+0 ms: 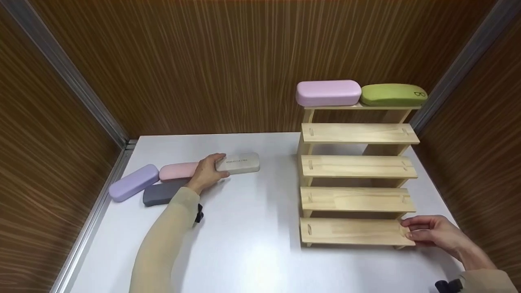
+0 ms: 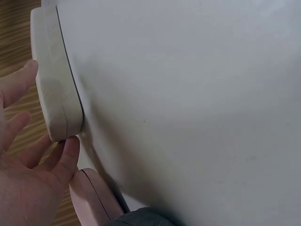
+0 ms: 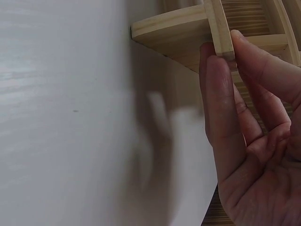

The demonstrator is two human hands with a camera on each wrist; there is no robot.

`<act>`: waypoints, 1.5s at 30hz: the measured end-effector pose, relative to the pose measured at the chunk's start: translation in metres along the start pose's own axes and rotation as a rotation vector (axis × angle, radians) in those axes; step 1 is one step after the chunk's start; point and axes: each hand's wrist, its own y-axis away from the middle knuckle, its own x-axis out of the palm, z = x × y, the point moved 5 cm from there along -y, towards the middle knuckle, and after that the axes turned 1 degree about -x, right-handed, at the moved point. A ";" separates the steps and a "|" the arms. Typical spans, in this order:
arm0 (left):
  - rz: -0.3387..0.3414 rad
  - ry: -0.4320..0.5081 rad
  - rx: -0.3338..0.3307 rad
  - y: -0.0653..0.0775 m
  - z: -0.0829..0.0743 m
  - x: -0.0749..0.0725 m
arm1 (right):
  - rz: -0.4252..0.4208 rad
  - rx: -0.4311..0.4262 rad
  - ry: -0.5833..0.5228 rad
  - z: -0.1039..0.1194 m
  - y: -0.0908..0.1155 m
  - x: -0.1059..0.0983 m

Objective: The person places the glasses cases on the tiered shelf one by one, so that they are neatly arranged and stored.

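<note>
My left hand (image 1: 206, 174) grips the left end of a whitish glasses case (image 1: 240, 163) that lies on the white table. In the left wrist view its fingers touch that case (image 2: 57, 89) at the end and upper edge. A pink glasses case (image 1: 176, 171) lies under and beside this hand, partly hidden. My right hand (image 1: 441, 236) pinches the right end of the lowest board (image 1: 354, 232) of a stepped wooden rack. The right wrist view shows the board edge (image 3: 220, 33) between thumb and fingers.
A purple case (image 1: 134, 183) and a dark grey case (image 1: 159, 193) lie at the left. On the rack's top board stand a lilac case (image 1: 329, 93) and a green case (image 1: 393, 95). Wood-grain panels (image 1: 203, 65) enclose the table (image 1: 244, 228) behind and at both sides.
</note>
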 end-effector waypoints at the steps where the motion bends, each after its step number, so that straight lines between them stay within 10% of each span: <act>1: -0.001 -0.005 -0.003 0.000 0.000 0.001 | 0.000 0.001 0.000 0.000 0.000 0.000; 45: -0.087 -0.060 -0.001 0.011 -0.005 0.010 | -0.023 0.013 0.004 -0.001 0.001 -0.001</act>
